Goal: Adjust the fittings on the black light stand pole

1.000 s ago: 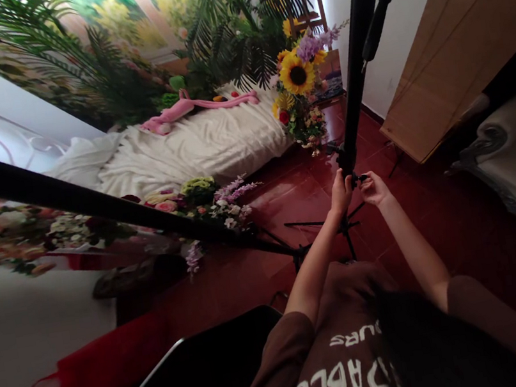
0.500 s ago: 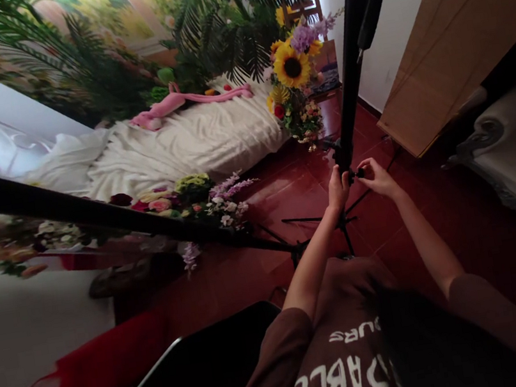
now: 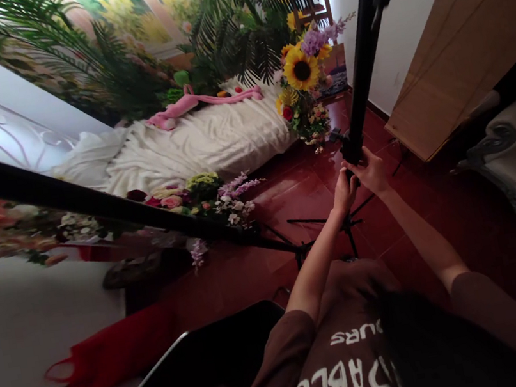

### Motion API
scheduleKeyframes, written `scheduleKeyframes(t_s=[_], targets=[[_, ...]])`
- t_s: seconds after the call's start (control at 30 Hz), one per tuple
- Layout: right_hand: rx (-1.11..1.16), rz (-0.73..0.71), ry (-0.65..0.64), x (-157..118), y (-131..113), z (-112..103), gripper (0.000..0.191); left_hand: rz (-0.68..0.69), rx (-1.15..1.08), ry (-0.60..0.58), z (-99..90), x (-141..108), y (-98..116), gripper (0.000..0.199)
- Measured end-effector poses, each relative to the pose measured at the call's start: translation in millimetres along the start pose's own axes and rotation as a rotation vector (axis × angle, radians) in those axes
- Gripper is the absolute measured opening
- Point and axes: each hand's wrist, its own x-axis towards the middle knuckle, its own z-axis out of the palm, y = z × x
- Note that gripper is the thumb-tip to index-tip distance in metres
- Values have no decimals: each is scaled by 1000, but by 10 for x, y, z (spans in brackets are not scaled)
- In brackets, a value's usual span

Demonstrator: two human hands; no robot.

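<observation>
Pole (image 3: 359,89) is clasped in both grips, left hand (image 3: 345,193) just below right hand (image 3: 371,171); both should hold snug, clear of the knob (image 3: 335,136) above.

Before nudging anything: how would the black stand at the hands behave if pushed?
The black stand may tip, being tall on thin, splayed legs. Its straight pole looks stiff; the glossy floor could let it slide.
</observation>
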Motion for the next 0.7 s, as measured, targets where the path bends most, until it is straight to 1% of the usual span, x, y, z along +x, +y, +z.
scheduleKeyframes(t_s=[0.1,0.2,0.27,0.33,0.43,0.53,0.63,0.7], targets=[[7,-122,45,208,-277,-77,54,-23,-14,-44,-38,-14,64,43],[5,-234,71,433,-534,-118,63,-30,-29,-42,-55,-21,113,39],[2,-276,84,526,-632,-116,67,-26,-34,-22,-55,-22,134,37],[-10,-296,95,547,-660,-105,66,-23,-38,-8,-52,-25,153,34],[-43,-322,114,458,-603,-123,58,-25,-47,3,-48,-36,184,32],[-82,-296,119,263,-467,-231,45,-31,-57,9,-45,-46,210,31],[-171,-183,27,0,-247,-396,32,-25,-59,17,-37,-47,211,29],[-252,-95,-61,-193,-66,-493,31,-18,-56,26,-26,-44,194,29]])
